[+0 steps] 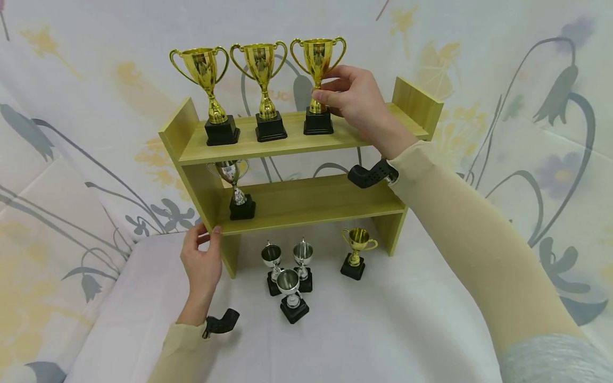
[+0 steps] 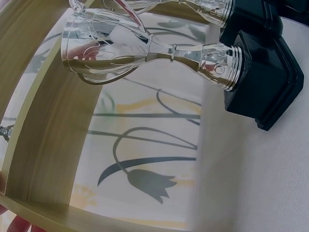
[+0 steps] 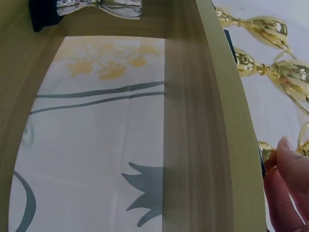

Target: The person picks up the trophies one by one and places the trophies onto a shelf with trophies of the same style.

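Observation:
A two-tier wooden shelf point(image 1: 297, 139) stands on the white-covered table. Three tall gold trophies stand in a row on its top board. My right hand point(image 1: 322, 96) pinches the stem of the rightmost gold trophy point(image 1: 318, 58), just above its black base. The right wrist view shows my fingertips point(image 3: 289, 188) against that trophy's gold foot point(image 3: 268, 155), beside the top board point(image 3: 212, 121). My left hand point(image 1: 208, 235) grips the shelf's left side panel at the lower board's corner. A silver trophy point(image 1: 234, 186) stands on the lower board.
In front of the shelf on the table stand three small silver trophies point(image 1: 289, 282) and a small gold one point(image 1: 356, 250). One of the silver trophies point(image 2: 145, 50) fills the left wrist view. A flower-print cloth point(image 1: 527, 106) hangs behind and to both sides.

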Motion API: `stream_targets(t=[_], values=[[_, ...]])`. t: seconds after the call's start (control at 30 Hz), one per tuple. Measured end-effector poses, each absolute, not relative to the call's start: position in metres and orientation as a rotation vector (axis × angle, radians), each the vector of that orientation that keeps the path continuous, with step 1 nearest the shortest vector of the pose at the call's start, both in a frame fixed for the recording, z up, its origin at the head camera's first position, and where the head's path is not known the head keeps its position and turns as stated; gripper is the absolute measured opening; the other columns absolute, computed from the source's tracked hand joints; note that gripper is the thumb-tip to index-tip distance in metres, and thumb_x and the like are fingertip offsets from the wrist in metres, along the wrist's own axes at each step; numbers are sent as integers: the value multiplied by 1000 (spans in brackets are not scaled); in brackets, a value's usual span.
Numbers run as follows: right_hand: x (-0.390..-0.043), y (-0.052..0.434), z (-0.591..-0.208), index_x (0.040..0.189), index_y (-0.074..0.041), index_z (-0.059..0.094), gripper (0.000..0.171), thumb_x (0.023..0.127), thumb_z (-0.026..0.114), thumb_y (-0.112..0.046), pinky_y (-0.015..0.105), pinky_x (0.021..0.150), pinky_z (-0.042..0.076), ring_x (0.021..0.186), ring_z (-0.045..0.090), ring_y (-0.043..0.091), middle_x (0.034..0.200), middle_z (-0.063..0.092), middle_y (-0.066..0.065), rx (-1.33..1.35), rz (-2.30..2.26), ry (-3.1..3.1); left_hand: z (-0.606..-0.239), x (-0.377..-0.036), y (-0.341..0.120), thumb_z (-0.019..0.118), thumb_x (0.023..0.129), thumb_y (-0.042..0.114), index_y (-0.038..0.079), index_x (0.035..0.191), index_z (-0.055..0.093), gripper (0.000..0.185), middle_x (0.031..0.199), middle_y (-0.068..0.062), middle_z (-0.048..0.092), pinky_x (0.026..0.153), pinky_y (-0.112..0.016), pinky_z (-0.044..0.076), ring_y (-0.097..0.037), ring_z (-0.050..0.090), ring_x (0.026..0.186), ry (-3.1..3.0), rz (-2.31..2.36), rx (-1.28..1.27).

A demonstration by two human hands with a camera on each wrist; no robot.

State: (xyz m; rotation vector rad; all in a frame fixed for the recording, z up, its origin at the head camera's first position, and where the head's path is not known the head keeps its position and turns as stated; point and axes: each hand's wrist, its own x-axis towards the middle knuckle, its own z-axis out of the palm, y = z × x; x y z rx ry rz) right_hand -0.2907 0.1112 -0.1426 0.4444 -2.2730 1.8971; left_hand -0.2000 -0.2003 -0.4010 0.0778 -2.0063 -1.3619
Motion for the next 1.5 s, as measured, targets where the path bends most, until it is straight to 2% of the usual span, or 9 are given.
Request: stream_targets(t=[0.23,0.47,0.97,1.5], values=[[-291,112,-145,131,-10,62,42,91,73,-14,37,94,50,108,63,21,122,66,9,434,1932,-2262,-403,-199,-202,61,98,21,1,120,65,29,112,-15,61,75,-28,46,-17,55,97,-2012,-1350,78],[-290,119,-150,134,-9,60,46,91,72,-11,39,98,48,110,63,22,124,64,12,452,2018,-2196,-402,-198,-201,61,99,21,0,122,64,31,113,-14,62,75,-25,45,-24,56,99,-2023,-1354,75],[-287,116,-147,133,-6,60,41,93,69,-8,35,98,48,111,62,22,123,65,11,470,1952,-2263,-402,-199,-201,62,99,22,1,122,64,31,114,-15,61,74,-28,46,-23,56,100,-2023,-1351,84],[-287,117,-147,139,-11,57,44,95,65,-7,36,101,46,115,61,22,129,64,11,487,1918,-2269,-399,-198,-202,62,99,22,3,119,65,28,110,-14,60,72,-29,46,-20,55,98,-2016,-1365,59]])
